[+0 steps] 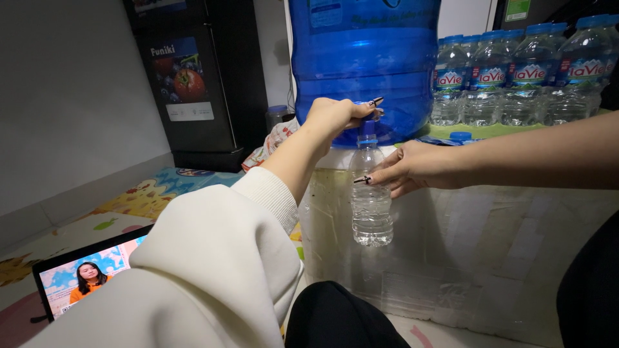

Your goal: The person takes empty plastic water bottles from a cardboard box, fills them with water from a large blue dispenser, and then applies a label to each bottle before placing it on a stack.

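Observation:
My left hand [338, 116], in a cream sleeve, grips the tap at the base of a large blue water jug [364, 61]. Directly under the tap, my right hand [412, 169] holds a small clear plastic bottle [371, 206] by its upper part. The bottle hangs upright in the air with its mouth at the tap. It looks nearly empty; I cannot tell whether water is flowing. The jug stands on a pale block [490, 251] wrapped in clear plastic.
A row of several small sealed water bottles [522, 74] stands on the block to the right of the jug. A black fridge [193, 77] stands at the back left. A tablet [80, 274] with a lit screen lies on the patterned floor mat [138, 200] at lower left.

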